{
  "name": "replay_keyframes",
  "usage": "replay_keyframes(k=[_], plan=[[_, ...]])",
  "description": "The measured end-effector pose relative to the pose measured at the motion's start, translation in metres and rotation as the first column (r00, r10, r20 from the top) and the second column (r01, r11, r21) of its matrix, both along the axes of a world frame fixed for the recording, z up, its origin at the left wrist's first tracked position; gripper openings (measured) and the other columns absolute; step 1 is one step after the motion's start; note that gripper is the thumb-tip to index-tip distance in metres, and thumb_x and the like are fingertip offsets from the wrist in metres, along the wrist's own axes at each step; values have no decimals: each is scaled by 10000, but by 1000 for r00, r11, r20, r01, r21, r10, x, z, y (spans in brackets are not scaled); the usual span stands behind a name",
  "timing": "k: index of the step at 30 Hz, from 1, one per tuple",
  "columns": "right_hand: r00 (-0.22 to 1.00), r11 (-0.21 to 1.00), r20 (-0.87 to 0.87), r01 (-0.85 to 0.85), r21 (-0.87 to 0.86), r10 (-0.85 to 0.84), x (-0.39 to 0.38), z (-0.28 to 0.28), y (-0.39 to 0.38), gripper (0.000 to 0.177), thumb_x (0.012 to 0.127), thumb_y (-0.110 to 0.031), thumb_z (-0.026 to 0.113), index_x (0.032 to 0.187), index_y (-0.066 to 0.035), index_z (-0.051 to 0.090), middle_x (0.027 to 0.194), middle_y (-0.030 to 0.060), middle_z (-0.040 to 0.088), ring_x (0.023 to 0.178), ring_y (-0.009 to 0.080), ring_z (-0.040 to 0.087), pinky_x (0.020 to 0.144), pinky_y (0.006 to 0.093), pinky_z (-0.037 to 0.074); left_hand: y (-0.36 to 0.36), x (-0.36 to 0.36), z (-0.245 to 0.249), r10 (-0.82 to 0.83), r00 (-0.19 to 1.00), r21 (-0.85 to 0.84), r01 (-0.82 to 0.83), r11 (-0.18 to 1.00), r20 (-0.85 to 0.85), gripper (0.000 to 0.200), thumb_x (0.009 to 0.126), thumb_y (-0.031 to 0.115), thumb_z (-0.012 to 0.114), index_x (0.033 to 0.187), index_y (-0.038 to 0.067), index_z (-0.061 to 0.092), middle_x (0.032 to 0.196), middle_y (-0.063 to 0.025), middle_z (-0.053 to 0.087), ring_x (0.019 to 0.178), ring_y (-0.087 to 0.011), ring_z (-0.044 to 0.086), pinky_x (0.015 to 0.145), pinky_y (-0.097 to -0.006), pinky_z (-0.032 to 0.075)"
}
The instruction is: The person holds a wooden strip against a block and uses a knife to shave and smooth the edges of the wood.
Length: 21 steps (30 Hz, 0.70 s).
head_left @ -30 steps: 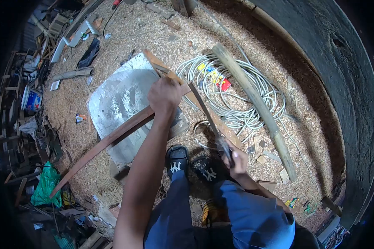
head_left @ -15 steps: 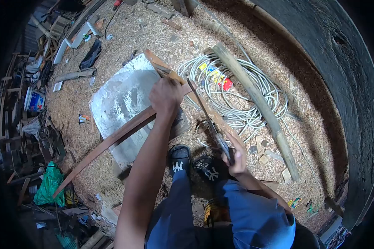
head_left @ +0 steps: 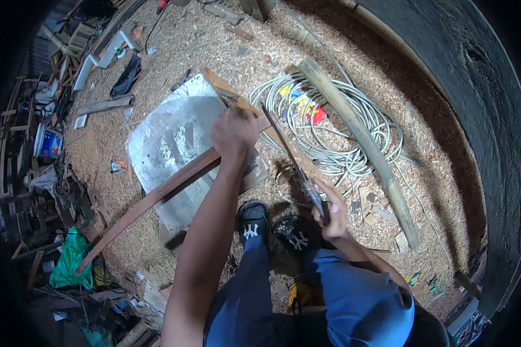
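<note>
Sawdust floor (head_left: 440, 168): left hand (head_left: 234, 130) grips curved wooden strip (head_left: 156, 196) over metal sheet (head_left: 168, 139); right hand (head_left: 331, 217) clenches saw (head_left: 289, 153) handle; cable coil (head_left: 353, 133) far right.

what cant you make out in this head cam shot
Head view:
- Grip of the blade: covered by the right hand.
- Part of the wooden strip under the left hand: hidden by it.
- Tags on the cable coil: too small to read.
- Left-edge clutter: dark, distorted.
</note>
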State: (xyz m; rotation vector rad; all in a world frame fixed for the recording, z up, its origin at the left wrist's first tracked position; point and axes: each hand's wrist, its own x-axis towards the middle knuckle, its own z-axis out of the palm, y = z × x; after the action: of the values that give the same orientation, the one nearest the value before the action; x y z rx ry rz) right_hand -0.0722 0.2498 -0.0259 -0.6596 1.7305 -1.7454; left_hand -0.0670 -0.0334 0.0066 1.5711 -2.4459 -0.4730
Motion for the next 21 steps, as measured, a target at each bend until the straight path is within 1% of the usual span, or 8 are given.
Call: replay_keyframes(k=[4,6,10,12,13,14,17,21], plan=[[998,999,54,-30,25,28,-23,23,-34,831,994,-673,286,1489,-20,426,671,51,605,433,72,405,419,226,325,1,-2,1,-57,998,-43,58,997,25,337,899,339,586,951,51,754,923,-224,719,915,-433,678,862,-509,533],[992,1000,122,-12,-20,14,-39,29,-80,559,1089,-376,305,1499,-11,410,1250,119,615,536,63,445,483,215,371,-1,0,-3,-52,998,-62,54,997,27,351,904,346,578,970,50,753,923,-223,721,917,-430,681,863,-506,534],[1000,999,-8,-28,38,28,-48,21,-96,499,1094,-339,323,1484,-51,441,1174,106,634,531,61,419,494,211,370,1,-1,4,-65,997,-1,65,998,37,364,901,357,580,977,46,752,934,-231,722,917,-430,689,859,-500,540],[966,1000,260,22,-12,-18,-37,37,-86,478,1089,-347,352,1449,-61,483,981,64,643,539,57,431,500,212,367,6,-2,9,-27,999,46,25,999,43,365,899,359,581,960,43,753,932,-233,722,910,-432,691,852,-501,543],[960,999,280,16,-31,-7,-33,42,-82,420,1069,-259,441,1421,-41,507,794,8,588,549,42,440,499,209,350,7,-1,8,-49,997,35,47,998,60,362,896,357,585,948,42,755,927,-235,722,902,-435,693,842,-502,545],[958,999,287,17,-31,-7,-27,39,-79,420,1069,-259,441,1421,-41,507,794,8,588,549,42,440,499,209,350,8,1,8,-69,994,26,67,997,81,359,893,355,588,935,41,757,922,-237,722,895,-437,696,832,-503,548],[976,999,219,-21,35,13,-25,31,-75,409,999,-72,556,1405,-23,526,672,-56,520,519,5,392,473,202,303,12,5,8,-106,992,-42,109,993,69,337,887,328,582,888,39,756,878,-225,720,850,-434,695,780,-506,548],[933,994,357,76,-78,-44,-32,28,-86,369,1005,-72,550,1368,-7,572,606,-78,470,497,-1,370,449,211,284,8,9,-8,-203,978,-161,194,968,-41,285,884,280,598,859,27,728,868,-198,710,814,-419,682,736,-510,532]])
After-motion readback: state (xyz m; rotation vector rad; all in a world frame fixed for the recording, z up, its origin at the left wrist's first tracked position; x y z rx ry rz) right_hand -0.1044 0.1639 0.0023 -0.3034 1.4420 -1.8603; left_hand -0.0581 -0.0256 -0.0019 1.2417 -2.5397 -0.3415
